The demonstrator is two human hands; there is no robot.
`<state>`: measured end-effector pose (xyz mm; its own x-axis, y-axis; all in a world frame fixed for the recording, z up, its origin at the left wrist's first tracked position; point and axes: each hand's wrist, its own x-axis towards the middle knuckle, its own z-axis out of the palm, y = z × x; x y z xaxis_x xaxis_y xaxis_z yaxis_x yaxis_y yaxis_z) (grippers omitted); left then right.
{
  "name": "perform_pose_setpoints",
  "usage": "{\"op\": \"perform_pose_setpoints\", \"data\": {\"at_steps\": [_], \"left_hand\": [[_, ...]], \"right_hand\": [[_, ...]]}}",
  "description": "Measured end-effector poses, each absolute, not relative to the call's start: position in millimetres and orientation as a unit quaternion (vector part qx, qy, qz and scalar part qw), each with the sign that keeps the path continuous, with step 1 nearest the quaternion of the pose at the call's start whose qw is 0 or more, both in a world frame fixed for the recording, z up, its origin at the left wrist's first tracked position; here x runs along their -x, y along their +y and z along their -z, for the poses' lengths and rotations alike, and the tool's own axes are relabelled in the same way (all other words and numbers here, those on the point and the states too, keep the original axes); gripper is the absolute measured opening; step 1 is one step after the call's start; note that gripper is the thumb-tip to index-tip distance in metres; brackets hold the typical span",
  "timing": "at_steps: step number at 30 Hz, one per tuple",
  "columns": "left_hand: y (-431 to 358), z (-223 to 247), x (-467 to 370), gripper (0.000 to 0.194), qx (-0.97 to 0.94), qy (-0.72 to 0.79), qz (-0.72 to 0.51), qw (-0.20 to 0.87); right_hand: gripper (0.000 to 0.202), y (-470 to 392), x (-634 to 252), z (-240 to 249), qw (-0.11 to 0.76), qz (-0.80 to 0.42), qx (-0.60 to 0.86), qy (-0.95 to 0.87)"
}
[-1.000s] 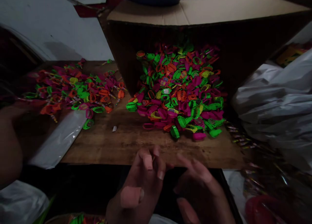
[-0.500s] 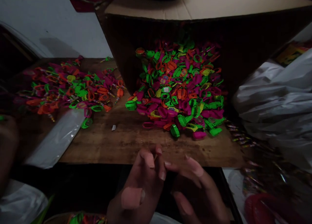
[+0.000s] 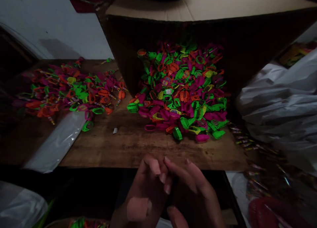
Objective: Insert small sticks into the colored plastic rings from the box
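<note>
My left hand (image 3: 146,191), with tape round its thumb and a finger, is near the table's front edge, fingers curled but apart, nothing visible in it. Beside it my right hand (image 3: 198,191) has taped fingertips and is loosely bent, its fingers spread and holding nothing that shows. The fingertips of both hands nearly meet. Beyond them a heap of green, pink, orange and yellow plastic toy watches (image 3: 183,92) spills from a cardboard box (image 3: 223,5) lying on its side. A second heap with striped sticks (image 3: 74,89) lies at the left.
The wooden table (image 3: 99,152) bears a clear plastic bag (image 3: 56,142) and a small white scrap (image 3: 115,131). White plastic sacks (image 3: 279,102) bulge at the right, above scattered wrapped sticks (image 3: 255,145). A red object (image 3: 264,214) is at the lower right.
The other person's hand at the left edge has gone out of view. My left hand has dropped a little, and my right hand's fingers have moved slightly left and closer to it.
</note>
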<state>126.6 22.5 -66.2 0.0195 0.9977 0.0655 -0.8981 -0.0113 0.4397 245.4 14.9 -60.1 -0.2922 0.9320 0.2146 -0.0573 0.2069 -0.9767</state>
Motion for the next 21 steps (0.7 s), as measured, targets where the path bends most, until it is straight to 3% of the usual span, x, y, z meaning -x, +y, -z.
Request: {"op": "perform_pose_setpoints", "data": {"at_steps": [12,21], "left_hand": [[21.5,73.1,-120.9,0.031,-0.191,0.108,-0.661,0.718],[20.0,64.6,-125.5,0.033,-0.157,0.142,-0.671,0.711]], "right_hand": [[0.078,18.8,-244.0,59.5,0.476,-0.524,0.337,-0.621],[0.067,15.9,-242.9,60.4,0.482,-0.516,0.346,-0.618]]}}
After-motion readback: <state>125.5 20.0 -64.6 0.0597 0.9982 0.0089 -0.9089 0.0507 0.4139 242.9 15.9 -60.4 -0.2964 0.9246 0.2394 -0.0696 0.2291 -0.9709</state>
